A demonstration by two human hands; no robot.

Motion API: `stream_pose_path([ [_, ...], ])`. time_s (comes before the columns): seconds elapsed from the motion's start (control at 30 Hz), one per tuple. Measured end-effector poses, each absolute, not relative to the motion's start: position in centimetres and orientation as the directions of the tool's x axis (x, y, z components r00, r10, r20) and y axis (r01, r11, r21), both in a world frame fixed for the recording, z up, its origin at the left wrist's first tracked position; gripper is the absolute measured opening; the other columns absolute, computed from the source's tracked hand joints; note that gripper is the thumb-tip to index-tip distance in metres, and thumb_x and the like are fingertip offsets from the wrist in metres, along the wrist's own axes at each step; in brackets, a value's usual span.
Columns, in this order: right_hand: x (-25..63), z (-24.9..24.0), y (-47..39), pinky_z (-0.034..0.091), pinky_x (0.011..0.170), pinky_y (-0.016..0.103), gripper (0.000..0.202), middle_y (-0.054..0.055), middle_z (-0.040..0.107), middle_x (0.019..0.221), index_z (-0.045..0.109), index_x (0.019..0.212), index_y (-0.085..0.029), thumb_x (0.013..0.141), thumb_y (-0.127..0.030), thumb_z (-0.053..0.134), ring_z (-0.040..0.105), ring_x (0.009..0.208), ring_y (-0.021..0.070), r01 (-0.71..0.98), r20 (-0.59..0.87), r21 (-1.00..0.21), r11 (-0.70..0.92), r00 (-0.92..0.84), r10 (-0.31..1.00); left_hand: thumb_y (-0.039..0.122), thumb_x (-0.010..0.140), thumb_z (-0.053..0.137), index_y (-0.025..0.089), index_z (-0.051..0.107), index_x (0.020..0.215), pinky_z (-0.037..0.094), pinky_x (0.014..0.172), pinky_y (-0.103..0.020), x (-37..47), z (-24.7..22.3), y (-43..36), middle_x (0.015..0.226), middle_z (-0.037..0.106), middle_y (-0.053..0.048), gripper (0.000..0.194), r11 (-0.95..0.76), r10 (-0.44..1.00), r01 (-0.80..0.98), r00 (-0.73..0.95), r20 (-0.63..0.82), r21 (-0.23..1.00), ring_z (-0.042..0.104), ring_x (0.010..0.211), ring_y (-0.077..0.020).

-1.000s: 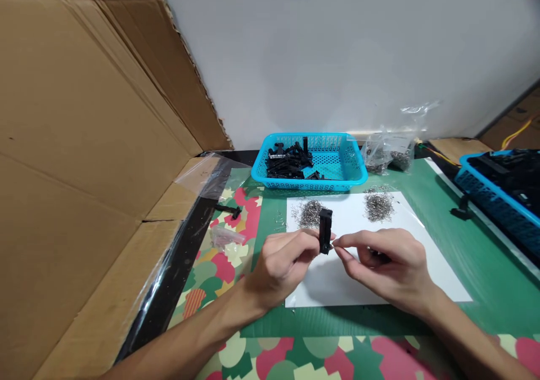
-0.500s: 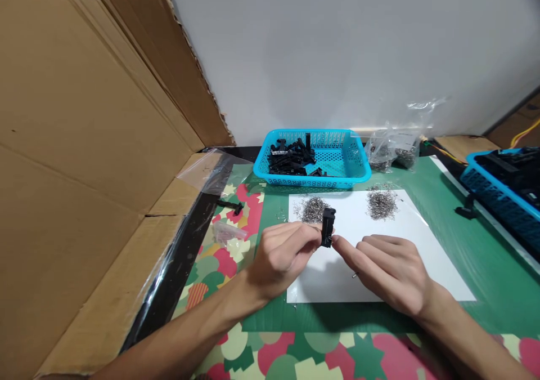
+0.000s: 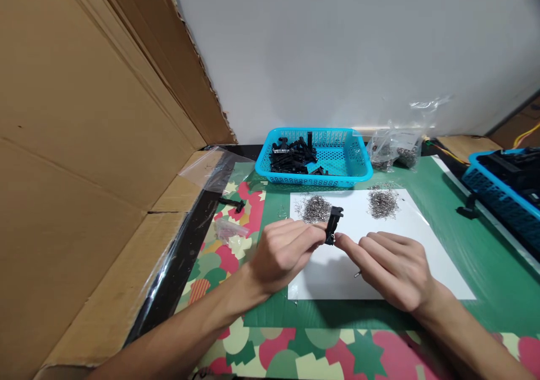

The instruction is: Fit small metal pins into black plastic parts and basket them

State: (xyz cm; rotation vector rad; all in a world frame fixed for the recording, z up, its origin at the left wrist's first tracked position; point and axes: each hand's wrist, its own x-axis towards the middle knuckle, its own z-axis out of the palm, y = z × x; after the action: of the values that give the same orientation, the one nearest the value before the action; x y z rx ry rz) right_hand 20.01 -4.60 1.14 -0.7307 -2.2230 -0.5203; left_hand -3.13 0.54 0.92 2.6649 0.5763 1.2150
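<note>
No words, numbers or signs are legible.

pale plain wall (image 3: 337, 48), tall brown cardboard (image 3: 76, 115) at left, green covering (image 3: 447, 217) over patterned tabletop (image 3: 278, 353)

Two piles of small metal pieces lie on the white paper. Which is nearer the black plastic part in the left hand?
The left pile: it appears directly beside the black plastic part, while the right pile lies well apart, beyond the right hand.

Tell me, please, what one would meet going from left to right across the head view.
Cardboard panel → loose black part → left hand → upright, slightly tilted black piece in its grip → right hand → right-hand blue basket.
</note>
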Motion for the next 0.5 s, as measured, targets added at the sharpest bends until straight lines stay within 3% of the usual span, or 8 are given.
stream_pose_path([
  [0.13,19.99,0.74,-4.51,0.034,0.055,0.033,0.026,0.001,0.056,0.06,0.065,0.12,0.001,0.103,-0.003,0.045,0.048,0.056,0.0161,0.657,0.742,0.137,0.741,-0.564,0.363,0.001,0.099,0.052,0.019,0.061,0.094,0.049,0.062,-0.027,-3.09,0.79,0.57,0.077,0.074,-0.001,0.021,-0.907,0.421,0.282,0.59,0.689,0.313,0.068,0.065,-0.0139],
  [0.27,20.03,0.67,-4.43,0.035,0.056,0.032,0.025,0.001,0.058,0.062,0.065,0.118,-0.002,0.104,-0.004,0.044,0.05,0.056,0.0155,0.662,0.722,0.151,0.734,-0.581,0.376,0.001,0.099,0.051,0.019,0.062,0.095,0.052,0.066,-0.027,-3.11,0.83,0.61,0.083,0.077,-0.003,0.022,-0.911,0.411,0.27,0.609,0.678,0.31,0.071,0.069,-0.0142],
  [0.5,20.13,0.36,-4.13,0.033,0.054,0.031,0.027,-0.001,0.057,0.064,0.066,0.118,-0.009,0.101,-0.002,0.045,0.048,0.056,0.0141,0.689,0.701,0.168,0.705,-0.586,0.406,0.002,0.1,0.051,0.018,0.065,0.093,0.052,0.062,-0.027,-3.11,1.71,0.84,0.094,0.083,-0.005,0.022,-0.922,0.376,0.331,0.647,0.663,0.2,0.076,0.073,-0.0146],
])
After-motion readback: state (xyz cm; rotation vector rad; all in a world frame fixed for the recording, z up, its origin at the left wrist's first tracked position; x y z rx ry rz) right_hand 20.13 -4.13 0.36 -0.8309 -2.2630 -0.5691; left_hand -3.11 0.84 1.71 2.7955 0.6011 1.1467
